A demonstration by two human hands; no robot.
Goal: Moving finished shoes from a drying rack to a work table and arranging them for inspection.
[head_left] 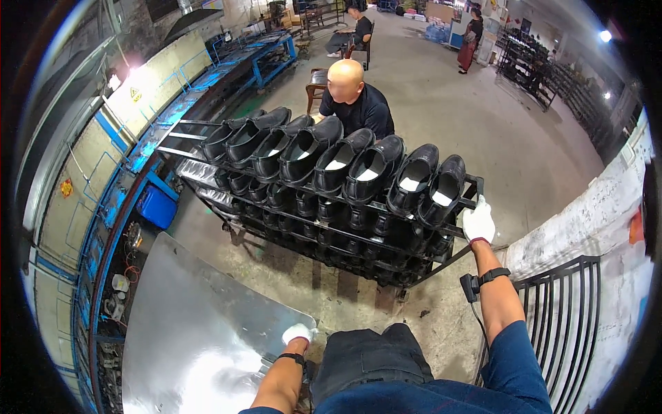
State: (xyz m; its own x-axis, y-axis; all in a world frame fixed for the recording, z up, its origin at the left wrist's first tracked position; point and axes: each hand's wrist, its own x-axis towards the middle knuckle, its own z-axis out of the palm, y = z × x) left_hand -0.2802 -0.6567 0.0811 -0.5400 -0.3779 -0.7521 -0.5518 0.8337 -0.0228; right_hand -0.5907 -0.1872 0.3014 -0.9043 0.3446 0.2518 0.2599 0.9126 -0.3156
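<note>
My right hand (pixel 479 221), in a white knit glove, is wrapped around the right end of a black metal shoe rack (pixel 476 188). Black slip-on shoes (pixel 301 153) with pale insoles stand in a slanting row along its top tier. More dark shoes (pixel 324 207) fill the tiers below, partly hidden by the frame. My left hand (pixel 298 334), gloved in white too, is low in front of me at the corner of a large shiny metal sheet (pixel 200 303). Its fingers are not distinct, and I cannot tell whether it touches the sheet.
Behind the rack is a person in a black shirt (pixel 358 110). A blue-framed conveyor line (pixel 145 148) runs along the left, with a blue bin (pixel 157 205) beside it. At right stand a black barred rack (pixel 562 310) and a white wall (pixel 586 221). Two other people are farther back.
</note>
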